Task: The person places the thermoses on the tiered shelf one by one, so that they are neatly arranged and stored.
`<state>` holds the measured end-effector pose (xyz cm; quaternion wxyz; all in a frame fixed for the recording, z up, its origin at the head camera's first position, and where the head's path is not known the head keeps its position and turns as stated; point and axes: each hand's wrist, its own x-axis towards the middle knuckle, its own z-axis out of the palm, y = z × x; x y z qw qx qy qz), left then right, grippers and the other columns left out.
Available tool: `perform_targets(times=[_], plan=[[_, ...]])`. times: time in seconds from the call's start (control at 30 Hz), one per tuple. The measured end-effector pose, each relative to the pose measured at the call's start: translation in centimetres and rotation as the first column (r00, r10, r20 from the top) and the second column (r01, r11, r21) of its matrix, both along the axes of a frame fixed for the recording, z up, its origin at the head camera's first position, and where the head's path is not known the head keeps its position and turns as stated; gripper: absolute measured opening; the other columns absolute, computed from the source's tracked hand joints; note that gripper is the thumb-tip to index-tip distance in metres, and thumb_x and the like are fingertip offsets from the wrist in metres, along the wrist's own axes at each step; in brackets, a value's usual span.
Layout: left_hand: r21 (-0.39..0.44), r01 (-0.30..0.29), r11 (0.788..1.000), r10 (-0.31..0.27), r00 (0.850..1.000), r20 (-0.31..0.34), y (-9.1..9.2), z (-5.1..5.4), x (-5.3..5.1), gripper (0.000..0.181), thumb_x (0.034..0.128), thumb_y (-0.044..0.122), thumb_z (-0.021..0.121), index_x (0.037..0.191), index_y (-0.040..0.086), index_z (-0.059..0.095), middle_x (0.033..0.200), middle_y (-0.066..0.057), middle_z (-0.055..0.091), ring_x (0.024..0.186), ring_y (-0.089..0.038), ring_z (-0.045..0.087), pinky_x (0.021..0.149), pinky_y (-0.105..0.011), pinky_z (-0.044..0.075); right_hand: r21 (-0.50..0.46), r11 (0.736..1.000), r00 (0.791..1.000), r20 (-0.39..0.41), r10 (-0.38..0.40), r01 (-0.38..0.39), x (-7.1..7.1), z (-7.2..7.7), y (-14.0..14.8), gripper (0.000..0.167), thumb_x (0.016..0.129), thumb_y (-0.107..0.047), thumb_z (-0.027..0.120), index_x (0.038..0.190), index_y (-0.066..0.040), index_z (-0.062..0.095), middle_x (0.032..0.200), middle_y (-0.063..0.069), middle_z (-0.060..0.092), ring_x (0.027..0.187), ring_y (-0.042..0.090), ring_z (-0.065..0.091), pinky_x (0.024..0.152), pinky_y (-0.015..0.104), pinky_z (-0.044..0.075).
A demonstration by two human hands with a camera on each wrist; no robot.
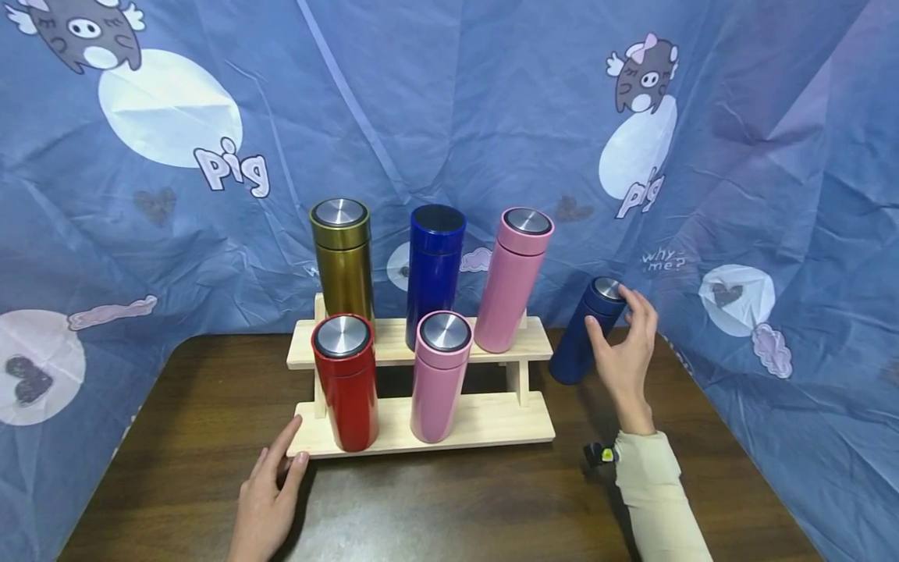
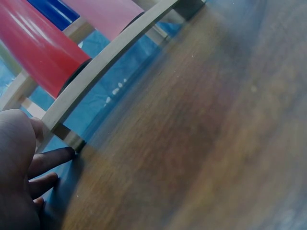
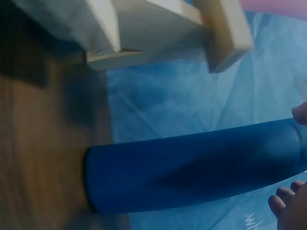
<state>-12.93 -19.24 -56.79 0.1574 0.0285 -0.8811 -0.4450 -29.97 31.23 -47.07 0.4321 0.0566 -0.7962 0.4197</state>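
A navy thermos bottle (image 1: 581,336) stands on the table just right of a two-tier wooden rack (image 1: 502,417). My right hand (image 1: 628,363) pinches it near its silver-topped cap, thumb on the near side and a finger by the lid. In the right wrist view, the other fingers (image 3: 283,203) are slightly apart from the bottle. With fairly straight fingers, my left hand (image 1: 267,496) touches the left end of the rack's lower tier. A red thermos bottle (image 1: 351,406) and a pink one (image 1: 438,398) stand on that tier.
On the upper tier stand a gold bottle (image 1: 344,273), a bright blue bottle (image 1: 433,273) and a second pink bottle (image 1: 509,293). The rack is on a dark wooden table (image 1: 449,507). Blue printed cloth (image 1: 421,101) hangs behind and at both sides.
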Motion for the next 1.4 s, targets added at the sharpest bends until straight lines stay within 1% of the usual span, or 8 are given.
perform_targets(times=[0.1,0.3,0.47,0.6,0.83,0.93,1.07,1.4], plan=[[-0.003,0.003,1.0,-0.003,1.0,0.003,0.0,0.0,0.0,0.053,0.1137,0.022,0.065,0.165,0.016,0.054,0.152,-0.024,0.065,0.12,-0.043,0.075,0.13,-0.069,0.033,-0.011,1.0,1.0,0.019,0.011,-0.011,-0.3,-0.8,0.3,0.073,0.095,-0.012,0.085,0.161,-0.012,0.055,0.157,0.027,0.048,0.145,0.037,0.05,0.116,0.054,0.049],[-0.006,-0.002,1.0,0.002,1.0,-0.019,0.1,-0.1,-0.1,0.053,0.1131,0.021,0.066,0.165,0.016,0.055,0.15,-0.025,0.066,0.119,-0.043,0.076,0.131,-0.067,0.033,-0.012,0.999,0.997,0.064,0.049,-0.048,-0.7,-1.6,0.4,0.086,0.094,-0.007,0.085,0.169,-0.019,0.043,0.16,0.024,0.05,0.135,0.037,0.057,0.105,0.019,0.046],[-0.003,-0.004,1.0,0.004,0.999,-0.032,0.0,-0.2,-0.1,0.053,0.1123,0.021,0.067,0.164,0.016,0.056,0.149,-0.025,0.067,0.117,-0.04,0.077,0.131,-0.066,0.033,-0.003,0.998,0.996,0.066,0.057,-0.057,-0.8,-1.8,0.3,0.09,0.094,-0.005,0.085,0.17,-0.019,0.04,0.162,0.025,0.048,0.133,0.039,0.058,0.101,0.012,0.045],[0.002,-0.006,1.0,0.006,1.0,-0.03,0.0,-0.1,0.0,0.053,0.1121,0.02,0.067,0.164,0.016,0.056,0.148,-0.025,0.067,0.117,-0.041,0.077,0.13,-0.068,0.034,0.008,0.999,0.996,0.069,0.05,-0.051,-0.9,-1.9,0.3,0.09,0.093,-0.006,0.086,0.17,-0.019,0.04,0.162,0.024,0.049,0.134,0.04,0.059,0.103,0.017,0.047],[0.003,-0.004,1.0,0.004,1.0,-0.024,-0.1,-0.1,0.0,0.053,0.1124,0.02,0.066,0.164,0.015,0.056,0.148,-0.025,0.067,0.118,-0.043,0.076,0.129,-0.07,0.034,0.006,0.999,0.997,0.067,0.042,-0.042,-0.9,-1.8,0.2,0.089,0.093,-0.004,0.086,0.169,-0.016,0.041,0.161,0.026,0.05,0.135,0.042,0.059,0.105,0.056,0.056],[0.0,-0.006,1.0,0.006,1.0,-0.024,-0.1,-0.1,0.0,0.053,0.1124,0.021,0.066,0.164,0.015,0.056,0.149,-0.025,0.067,0.117,-0.042,0.077,0.129,-0.069,0.034,-0.002,0.999,0.997,0.062,0.04,-0.04,-0.8,-1.7,0.1,0.089,0.093,-0.001,0.086,0.169,-0.016,0.041,0.159,0.027,0.051,0.134,0.042,0.06,0.104,0.059,0.056],[0.0,-0.01,1.0,0.01,1.0,-0.024,-0.1,-0.2,0.0,0.052,0.1123,0.021,0.066,0.163,0.015,0.056,0.147,-0.026,0.068,0.116,-0.04,0.077,0.129,-0.069,0.035,-0.004,0.999,0.998,0.047,0.041,-0.041,-0.5,-1.6,0.0,0.089,0.093,0.001,0.086,0.168,-0.016,0.043,0.159,0.027,0.051,0.134,0.04,0.06,0.106,0.041,0.056],[-0.013,-0.015,1.0,0.015,1.0,-0.024,0.1,-0.2,0.1,0.053,0.1125,0.021,0.066,0.164,0.017,0.056,0.147,-0.024,0.068,0.119,-0.044,0.076,0.133,-0.06,0.032,0.001,1.0,0.999,0.009,0.031,-0.031,0.5,-1.6,0.0,0.086,0.093,0.001,0.086,0.167,-0.014,0.045,0.156,0.027,0.055,0.132,0.041,0.061,0.1,0.015,0.049]])
